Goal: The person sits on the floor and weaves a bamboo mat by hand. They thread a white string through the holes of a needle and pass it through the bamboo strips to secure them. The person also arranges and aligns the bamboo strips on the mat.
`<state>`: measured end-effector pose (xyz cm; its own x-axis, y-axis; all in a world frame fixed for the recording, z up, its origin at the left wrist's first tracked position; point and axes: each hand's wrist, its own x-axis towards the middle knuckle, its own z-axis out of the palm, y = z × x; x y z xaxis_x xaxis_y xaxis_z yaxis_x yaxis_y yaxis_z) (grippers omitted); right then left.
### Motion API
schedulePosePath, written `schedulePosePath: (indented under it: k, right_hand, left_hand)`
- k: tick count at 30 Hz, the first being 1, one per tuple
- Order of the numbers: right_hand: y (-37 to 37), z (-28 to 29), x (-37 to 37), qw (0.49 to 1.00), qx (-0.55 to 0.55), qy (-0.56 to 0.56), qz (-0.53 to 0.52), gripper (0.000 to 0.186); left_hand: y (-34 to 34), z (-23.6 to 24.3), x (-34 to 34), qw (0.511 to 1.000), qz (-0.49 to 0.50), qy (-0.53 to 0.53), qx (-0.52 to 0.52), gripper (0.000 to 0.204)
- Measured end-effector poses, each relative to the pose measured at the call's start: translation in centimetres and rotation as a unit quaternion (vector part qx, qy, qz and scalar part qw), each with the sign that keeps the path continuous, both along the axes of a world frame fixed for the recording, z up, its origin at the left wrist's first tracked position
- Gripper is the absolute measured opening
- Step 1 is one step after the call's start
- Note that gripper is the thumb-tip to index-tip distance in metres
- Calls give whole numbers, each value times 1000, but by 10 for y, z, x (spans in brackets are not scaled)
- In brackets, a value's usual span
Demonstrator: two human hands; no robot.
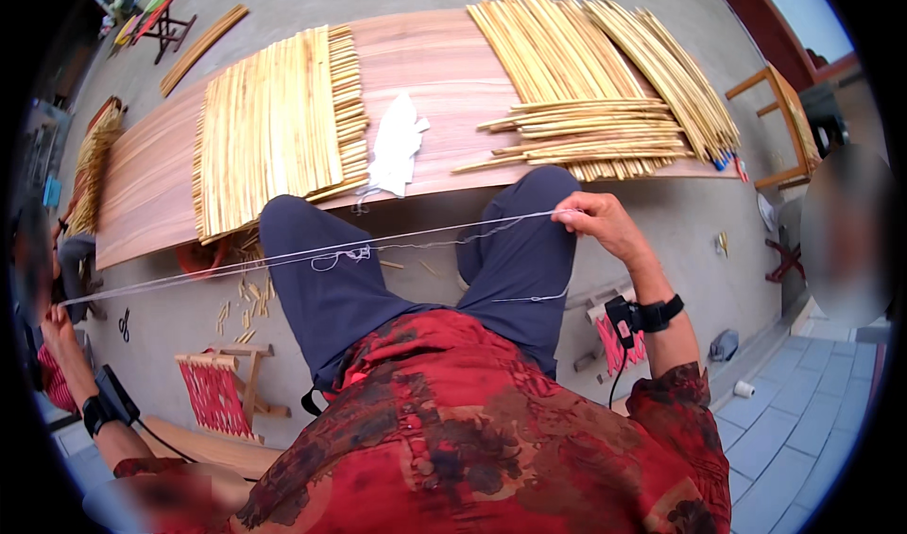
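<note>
Several strands of pale string [227,269] stretch taut across my lap, from far left to right. My left hand [59,328] pinches their left end, with the arm held well out to the side. At the other end, my right hand [603,224] closes its thumb and fingers on the string above my right knee. A small tangle hangs midway over my left thigh. One thinner strand sags below the taut ones, and a loose end lies over my right thigh.
Before my knees is a wood-grain board [411,47] bearing rows of peeled sticks [274,123], more sticks [586,123] laid crosswise, and white cloth [397,146]. Scissors [125,324] and a folding stool [217,397] are at left; a thread spool [744,389] is at right. People sit on both sides.
</note>
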<state>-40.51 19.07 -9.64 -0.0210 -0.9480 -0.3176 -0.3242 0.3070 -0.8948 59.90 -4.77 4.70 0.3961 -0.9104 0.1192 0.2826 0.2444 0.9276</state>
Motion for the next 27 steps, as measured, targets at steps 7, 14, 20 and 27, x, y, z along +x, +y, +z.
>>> schedulePosePath:
  k: [7,14,20,27]
  right_hand:
    - [10,-14,-7,989,-86,-20,-116,42]
    - [62,3,56,936,-128,324,-48,21]
    - [92,4,100,881,-231,390,138,15]
    - [76,-16,103,804,-165,508,261,8]
  left_hand:
    - [25,3,40,992,97,-55,64,14]
    - [45,0,60,983,133,-80,97,16]
    - [31,2,54,983,125,-92,102,18]
    - [26,5,52,984,112,-95,97,21]
